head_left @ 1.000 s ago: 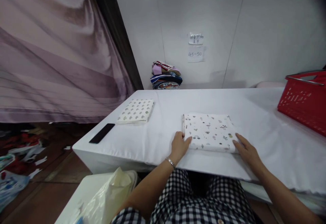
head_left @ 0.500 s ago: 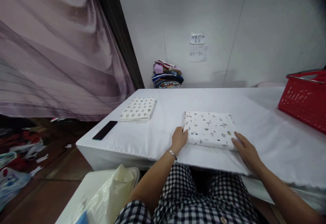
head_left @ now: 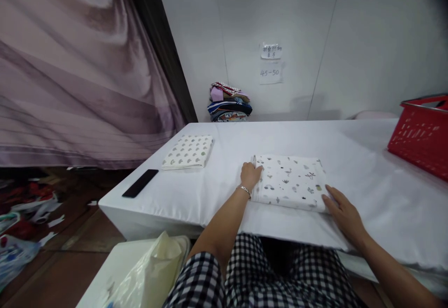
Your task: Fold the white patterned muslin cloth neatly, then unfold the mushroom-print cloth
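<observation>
In front of me a folded white cloth (head_left: 289,182) with small plant and rainbow prints lies flat on the white-covered table (head_left: 224,196). My left hand (head_left: 251,176) is at its left edge, fingers curled over the layered side and closed on it. Against the right edge rests my right hand (head_left: 346,215), fingers stretched out and thumb apart, touching the cloth without gripping it. Farther left lies a second folded white cloth (head_left: 189,152), printed with rows of grey shapes.
A black phone (head_left: 140,183) lies near the table's left edge. At the right stands a red basket (head_left: 420,133). A stack of folded fabrics (head_left: 230,102) is by the wall. A pale plastic bag (head_left: 149,270) sits on a white surface at lower left.
My left hand has moved up along the cloth's left edge, and its layered side now shows there. My right hand stays at the right edge. The view has shifted slightly.
</observation>
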A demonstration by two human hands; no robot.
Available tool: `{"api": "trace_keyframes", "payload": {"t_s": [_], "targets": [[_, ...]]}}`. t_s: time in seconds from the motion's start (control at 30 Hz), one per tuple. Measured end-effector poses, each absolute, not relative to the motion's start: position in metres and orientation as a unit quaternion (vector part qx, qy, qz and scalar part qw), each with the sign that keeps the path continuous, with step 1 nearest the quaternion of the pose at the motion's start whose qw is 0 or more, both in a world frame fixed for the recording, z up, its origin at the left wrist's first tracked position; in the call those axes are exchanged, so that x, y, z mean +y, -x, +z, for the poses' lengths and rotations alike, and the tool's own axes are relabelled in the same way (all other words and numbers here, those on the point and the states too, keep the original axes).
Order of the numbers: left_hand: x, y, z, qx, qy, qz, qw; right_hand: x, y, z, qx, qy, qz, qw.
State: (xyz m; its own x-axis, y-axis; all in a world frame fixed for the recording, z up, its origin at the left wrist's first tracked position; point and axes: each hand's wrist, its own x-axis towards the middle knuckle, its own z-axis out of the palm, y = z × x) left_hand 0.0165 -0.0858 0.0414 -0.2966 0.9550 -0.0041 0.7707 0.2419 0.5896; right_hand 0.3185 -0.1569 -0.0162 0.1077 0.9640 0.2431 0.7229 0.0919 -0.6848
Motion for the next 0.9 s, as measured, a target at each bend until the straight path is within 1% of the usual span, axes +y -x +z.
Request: {"api": "trace_keyframes", "payload": {"t_s": [0.23,0.67,0.9], "targets": [[-0.077,-0.016,0.03,0.77,-0.55,0.277,0.164,-0.157,-0.319,-0.018,-0.657,0.645,0.162,0.354],[-0.046,-0.019,0.036,0.776,-0.539,0.236,0.228,-0.158,-0.317,-0.014,-0.652,0.657,0.159,0.343],[-0.041,-0.017,0.03,0.779,-0.532,0.261,0.206,-0.156,-0.318,-0.017,-0.658,0.653,0.148,0.344]]}}
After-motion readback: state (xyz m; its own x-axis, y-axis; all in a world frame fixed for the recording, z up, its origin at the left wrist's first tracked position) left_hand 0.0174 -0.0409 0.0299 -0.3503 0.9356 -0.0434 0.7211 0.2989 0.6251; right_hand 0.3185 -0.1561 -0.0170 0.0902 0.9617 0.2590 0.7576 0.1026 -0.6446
